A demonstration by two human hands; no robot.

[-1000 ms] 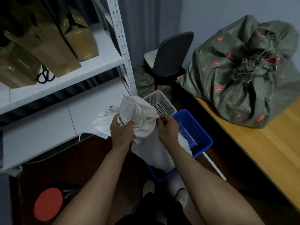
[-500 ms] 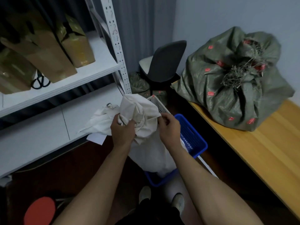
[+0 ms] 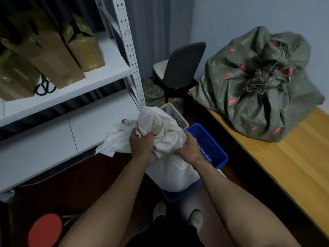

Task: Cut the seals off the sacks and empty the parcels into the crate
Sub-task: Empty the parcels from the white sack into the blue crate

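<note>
Evidently, the crumpled white cloth sack [image 3: 163, 138] is gripped at centre frame by closed left hand [image 3: 141, 142] and right hand [image 3: 189, 148], held over the blue plastic crate [image 3: 210, 147] so parcels would drop in.

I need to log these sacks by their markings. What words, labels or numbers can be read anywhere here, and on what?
Nothing is legible.
Small red tags on the green sack: too small and blurred to read.
Cardboard boxes on the shelf: no readable print.
White sack held by the left hand and right hand: no text visible.
</note>
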